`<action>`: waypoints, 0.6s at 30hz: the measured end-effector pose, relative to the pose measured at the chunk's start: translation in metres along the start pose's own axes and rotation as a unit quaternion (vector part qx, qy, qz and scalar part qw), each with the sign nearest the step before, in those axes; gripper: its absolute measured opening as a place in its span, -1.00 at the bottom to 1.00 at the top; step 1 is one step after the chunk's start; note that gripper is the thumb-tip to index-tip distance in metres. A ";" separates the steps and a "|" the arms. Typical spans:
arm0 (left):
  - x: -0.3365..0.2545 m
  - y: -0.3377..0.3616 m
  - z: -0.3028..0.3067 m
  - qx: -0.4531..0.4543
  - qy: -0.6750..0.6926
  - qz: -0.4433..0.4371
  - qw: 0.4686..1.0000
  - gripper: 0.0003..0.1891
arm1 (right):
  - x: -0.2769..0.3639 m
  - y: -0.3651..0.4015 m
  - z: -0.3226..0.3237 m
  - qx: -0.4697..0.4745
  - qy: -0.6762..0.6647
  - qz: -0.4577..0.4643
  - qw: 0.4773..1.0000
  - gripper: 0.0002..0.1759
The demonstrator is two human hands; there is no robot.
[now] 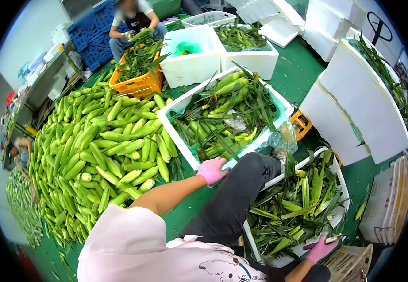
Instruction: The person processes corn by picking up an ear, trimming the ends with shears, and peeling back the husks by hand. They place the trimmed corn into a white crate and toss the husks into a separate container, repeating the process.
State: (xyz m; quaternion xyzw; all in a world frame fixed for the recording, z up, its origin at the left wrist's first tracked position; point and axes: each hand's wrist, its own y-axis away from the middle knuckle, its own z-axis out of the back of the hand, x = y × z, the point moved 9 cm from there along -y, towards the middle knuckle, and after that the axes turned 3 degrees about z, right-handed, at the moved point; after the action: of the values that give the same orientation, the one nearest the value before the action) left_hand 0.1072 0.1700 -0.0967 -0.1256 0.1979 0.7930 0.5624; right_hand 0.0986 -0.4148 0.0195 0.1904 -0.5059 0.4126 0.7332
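My left hand (212, 171), in a pink glove, has its fingers closed on the near rim of a white foam box (177, 141). Unhusked corn (232, 89), loose green leaves and clear plastic fill that box. At the lower right, my right hand (321, 249), also gloved in pink, is closed around what looks like a knife (331, 239) with a dark handle end. It is beside a white crate (346, 188) full of stripped husks (284, 211). Left of my left arm lies a big heap of trimmed green corn (105, 150).
Another person (136, 21) sits behind an orange crate (138, 87) of leaves. More foam boxes (190, 70) stand at the back, with tall white stacks (354, 103) on the right. A second person (22, 152) is at far left by another corn heap (23, 207).
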 end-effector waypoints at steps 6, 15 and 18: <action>-0.007 0.005 0.006 -0.001 -0.013 0.006 1.000 -0.59 | 0.048 0.184 -0.076 0.464 -0.276 -0.249 0.804 -0.46; -0.066 0.041 0.118 -0.360 0.131 -0.214 0.898 -0.68 | 0.016 0.246 -0.067 0.500 -0.297 -0.348 0.735 -0.44; -0.059 -0.041 0.130 -0.212 0.378 -0.145 0.889 -0.82 | 0.018 0.251 -0.060 0.489 -0.287 -0.353 0.744 -0.43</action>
State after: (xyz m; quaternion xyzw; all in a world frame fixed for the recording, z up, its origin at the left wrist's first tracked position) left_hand 0.1687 0.1914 0.0368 -0.5598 0.2021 0.6184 0.5131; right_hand -0.0632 -0.2181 -0.0239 0.7975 -0.3175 0.2408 0.4529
